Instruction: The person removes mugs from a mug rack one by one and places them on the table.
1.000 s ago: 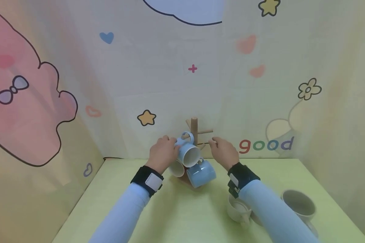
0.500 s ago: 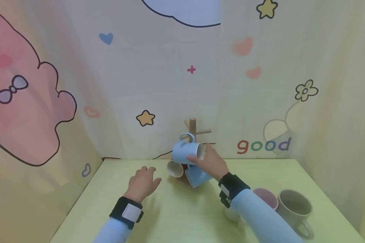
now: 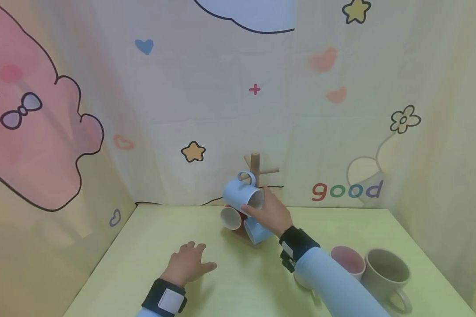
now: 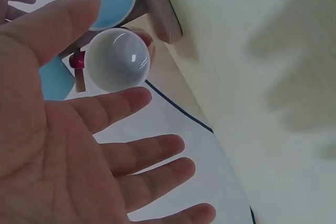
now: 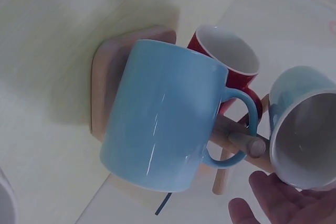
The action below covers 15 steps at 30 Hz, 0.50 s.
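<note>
Over the left part of the table my left hand is held with fingers and thumb spread, touching nothing. My right hand is at the mouth of a light blue mug, fingertips at its rim, thumb apart from the fingers. That mug's handle loops over a peg of a wooden mug rack. Below it on the rack hang a red mug with a white inside and a second light blue mug, its handle around a peg. Part of this lower blue mug is hidden behind the right hand in the head view.
On the table's right stand a large pale mug and a cup with a pink inside. A white cup is mostly hidden under the right forearm. A printed cloth wall stands close behind the rack.
My left hand has left the upper blue mug and drawn back toward the lower left. My right hand has come to the mug's mouth. The mug has swung level, then tilted mouth-down again.
</note>
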Tool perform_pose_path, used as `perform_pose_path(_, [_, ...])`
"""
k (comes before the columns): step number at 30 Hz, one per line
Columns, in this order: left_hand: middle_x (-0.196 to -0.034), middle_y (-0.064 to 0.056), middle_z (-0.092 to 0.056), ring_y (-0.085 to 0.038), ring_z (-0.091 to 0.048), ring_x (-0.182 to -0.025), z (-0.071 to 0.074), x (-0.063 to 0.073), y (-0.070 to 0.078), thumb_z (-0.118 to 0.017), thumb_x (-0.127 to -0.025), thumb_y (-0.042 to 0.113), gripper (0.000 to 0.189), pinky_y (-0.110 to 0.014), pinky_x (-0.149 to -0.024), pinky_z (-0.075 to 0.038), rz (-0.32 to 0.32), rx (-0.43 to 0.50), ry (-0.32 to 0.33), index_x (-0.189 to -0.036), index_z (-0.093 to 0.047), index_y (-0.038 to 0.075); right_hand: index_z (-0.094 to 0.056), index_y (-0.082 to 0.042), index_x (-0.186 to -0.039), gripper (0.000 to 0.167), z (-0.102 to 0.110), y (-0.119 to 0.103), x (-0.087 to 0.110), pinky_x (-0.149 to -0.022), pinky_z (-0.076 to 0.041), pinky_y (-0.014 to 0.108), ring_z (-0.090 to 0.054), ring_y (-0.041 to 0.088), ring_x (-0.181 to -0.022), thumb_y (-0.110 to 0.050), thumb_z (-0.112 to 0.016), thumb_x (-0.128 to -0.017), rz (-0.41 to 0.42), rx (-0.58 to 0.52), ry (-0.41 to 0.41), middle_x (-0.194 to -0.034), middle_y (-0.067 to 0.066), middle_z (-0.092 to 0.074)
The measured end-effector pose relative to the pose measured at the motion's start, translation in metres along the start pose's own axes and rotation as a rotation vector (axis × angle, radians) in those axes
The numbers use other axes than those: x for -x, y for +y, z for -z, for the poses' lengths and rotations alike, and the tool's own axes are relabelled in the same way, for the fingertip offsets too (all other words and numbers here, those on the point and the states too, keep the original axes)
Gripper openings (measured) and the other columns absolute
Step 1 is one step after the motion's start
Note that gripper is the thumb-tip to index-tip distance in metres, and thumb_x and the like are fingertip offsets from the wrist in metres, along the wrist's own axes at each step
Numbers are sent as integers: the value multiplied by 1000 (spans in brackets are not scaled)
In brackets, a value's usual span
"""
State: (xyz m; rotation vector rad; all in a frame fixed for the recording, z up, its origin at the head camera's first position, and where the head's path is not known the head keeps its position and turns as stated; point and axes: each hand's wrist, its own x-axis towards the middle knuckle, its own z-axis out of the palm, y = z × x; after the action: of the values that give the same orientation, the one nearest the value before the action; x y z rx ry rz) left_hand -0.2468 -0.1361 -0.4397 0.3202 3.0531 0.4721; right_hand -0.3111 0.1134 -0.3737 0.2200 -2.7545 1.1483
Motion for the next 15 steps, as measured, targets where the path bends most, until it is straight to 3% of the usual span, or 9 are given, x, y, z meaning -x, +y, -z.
perform_pose_path(6, [-127, -30, -53, -50, -49, -119, -5, 3, 1, -73, -85, 45, 64, -68, -88, -43, -10, 16, -2, -128, -59, 0, -37, -7, -148, 80, -1, -2, 0, -91, -49, 54, -58, 33, -114, -49, -69, -88, 15, -1, 25, -136, 16, -55])
perform_pose_path(15, [-126, -30, -55, -49, -50, -118, -9, 6, 0, -73, -85, 45, 62, -67, -87, -45, -5, 14, -1, -127, -61, 0, -40, -5, -145, 76, 0, -4, 1, -90, -50, 54, -58, 34, -113, -45, -69, -87, -6, -13, 60, -133, 18, -56])
